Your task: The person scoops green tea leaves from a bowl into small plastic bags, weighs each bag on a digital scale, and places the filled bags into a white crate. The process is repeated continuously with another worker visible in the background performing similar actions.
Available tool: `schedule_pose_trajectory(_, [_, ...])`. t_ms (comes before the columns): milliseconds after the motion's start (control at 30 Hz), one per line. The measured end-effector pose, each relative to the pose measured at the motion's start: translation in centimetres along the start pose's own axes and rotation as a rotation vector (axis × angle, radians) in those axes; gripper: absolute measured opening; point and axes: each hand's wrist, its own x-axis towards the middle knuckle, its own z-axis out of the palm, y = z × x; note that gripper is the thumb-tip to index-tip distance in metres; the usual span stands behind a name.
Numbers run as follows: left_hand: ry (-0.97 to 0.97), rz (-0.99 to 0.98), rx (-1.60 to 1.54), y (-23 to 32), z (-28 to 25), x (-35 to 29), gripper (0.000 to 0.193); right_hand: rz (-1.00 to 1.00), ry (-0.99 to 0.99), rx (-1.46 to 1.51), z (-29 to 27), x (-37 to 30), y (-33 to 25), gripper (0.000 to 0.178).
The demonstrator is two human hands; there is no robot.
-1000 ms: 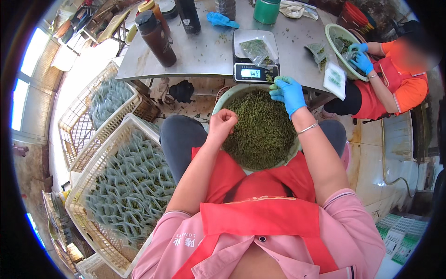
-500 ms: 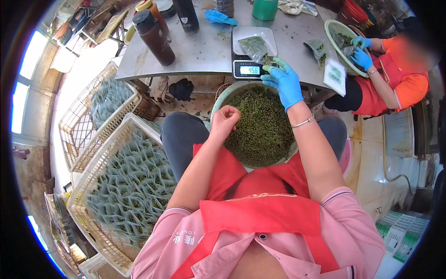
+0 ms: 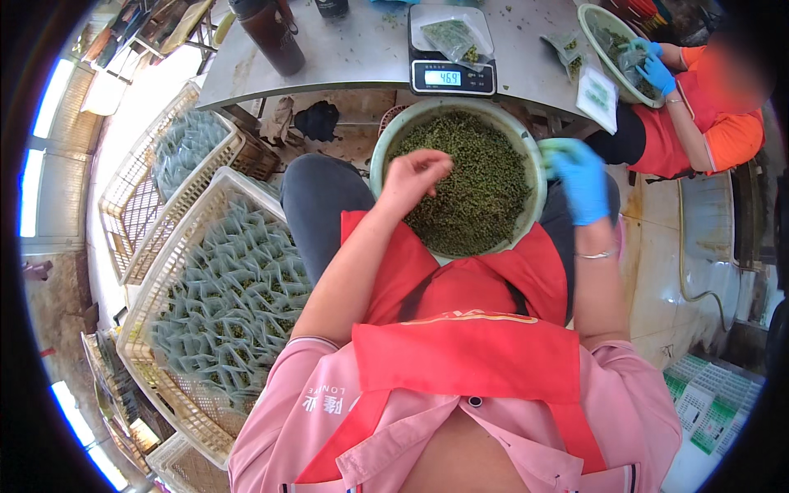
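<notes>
Head view: your bare left hand (image 3: 417,177) hangs over the left part of a pale green basin (image 3: 379,164), its fingers curled in toward the thumb; whether anything sits between them you cannot tell. Below and to the right of that hand, small green berries (image 3: 477,189) fill the basin. Your right hand (image 3: 575,177), in a blue glove with green fingertips, is at the basin's right rim, blurred, so you cannot tell whether it is open or closed. Beyond both hands, on the metal counter (image 3: 353,62), a lit scale (image 3: 483,80) carries a clear bag (image 3: 450,39) with green contents. Well to the left of your left hand, a cream crate (image 3: 197,427) holds rows of filled bags (image 3: 234,304).
</notes>
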Motion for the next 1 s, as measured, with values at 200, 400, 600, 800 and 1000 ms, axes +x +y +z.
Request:
schedule_pose_trajectory(200, [0.174, 0.003, 0.315, -0.8, -1.2, 1.0, 0.020, 0.196, 0.296, -1.324, -23.7, -3.8, 6.5, 0.028])
schedule_pose_trajectory(400, [-0.283, 0.625, 1.182, -5.2, 2.1, -0.3, 0.034, -0.047, 0.165, -0.525, -11.8, 0.8, 7.4, 0.030])
schedule_pose_trajectory(600, [-0.164, 0.543, 1.325, -5.2, 0.4, -0.2, 0.019, 0.063, -0.174, -0.598, 4.4, 9.9, 13.4, 0.036])
schedule_pose_trajectory(800, [-0.034, 0.360, 1.111, -2.4, 0.3, -0.3, 0.016, 0.124, -0.302, -0.744, 6.7, 11.3, 15.6, 0.035])
schedule_pose_trajectory(1000, [0.070, 0.133, 0.655, -1.5, 1.5, 0.9, 0.038, 0.320, -0.281, 0.057, 4.9, 7.0, 7.4, 0.021])
